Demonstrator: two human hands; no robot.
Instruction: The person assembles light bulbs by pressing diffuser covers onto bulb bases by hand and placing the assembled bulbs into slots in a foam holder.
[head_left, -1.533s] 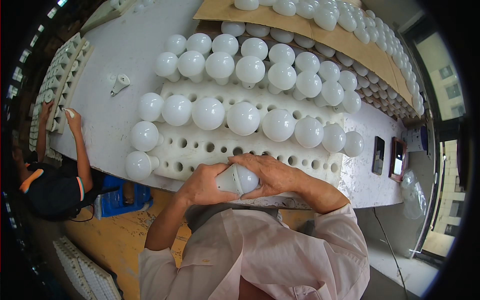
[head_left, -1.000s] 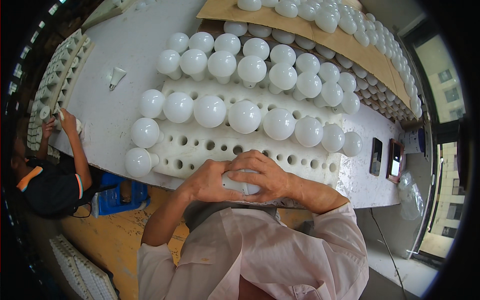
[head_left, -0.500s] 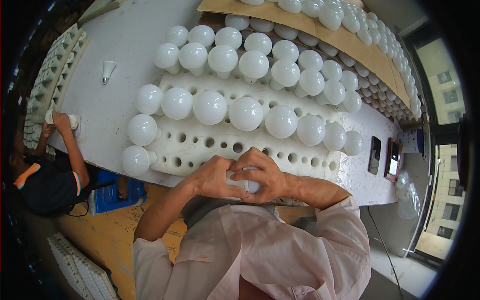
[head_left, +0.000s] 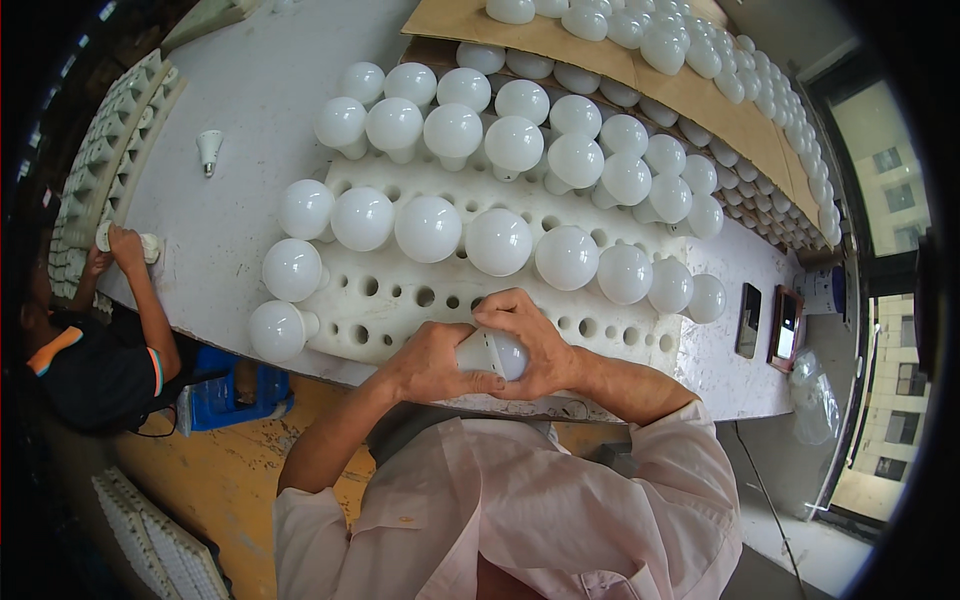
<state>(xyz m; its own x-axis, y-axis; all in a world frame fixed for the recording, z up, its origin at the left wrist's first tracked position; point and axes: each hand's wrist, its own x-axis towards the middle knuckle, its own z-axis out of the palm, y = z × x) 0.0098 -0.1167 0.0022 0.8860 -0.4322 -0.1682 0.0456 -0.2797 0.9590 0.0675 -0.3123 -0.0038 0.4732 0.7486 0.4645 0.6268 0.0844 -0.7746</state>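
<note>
Between my two hands, near the front edge of the table, is a white light bulb [head_left: 508, 357]. My left hand [head_left: 437, 362] is closed round its base end, and my right hand [head_left: 535, 345] wraps the round globe end. Just beyond them lies a white foam tray [head_left: 395, 312] with rows of holes. Bulbs stand globe-up in its holes, among them a nearer row with a large bulb [head_left: 499, 242] in the middle. At the tray's near left, a bulb [head_left: 276, 331] leans outward. Part of the tray is hidden behind my hands.
Cardboard sheets [head_left: 600, 60] separate stacked layers of bulbs at the far right. A lone bulb [head_left: 209, 152] lies on the table [head_left: 250, 90]. A phone [head_left: 748, 320] and a framed device [head_left: 786, 327] lie to the right. At the left a co-worker's hands [head_left: 125, 245] work beside egg-crate trays [head_left: 110, 140].
My fingers have shifted round the bulb, and more of its globe and collar shows between my hands. The whole view has moved slightly. The lone bulb on the table has turned its narrow end.
</note>
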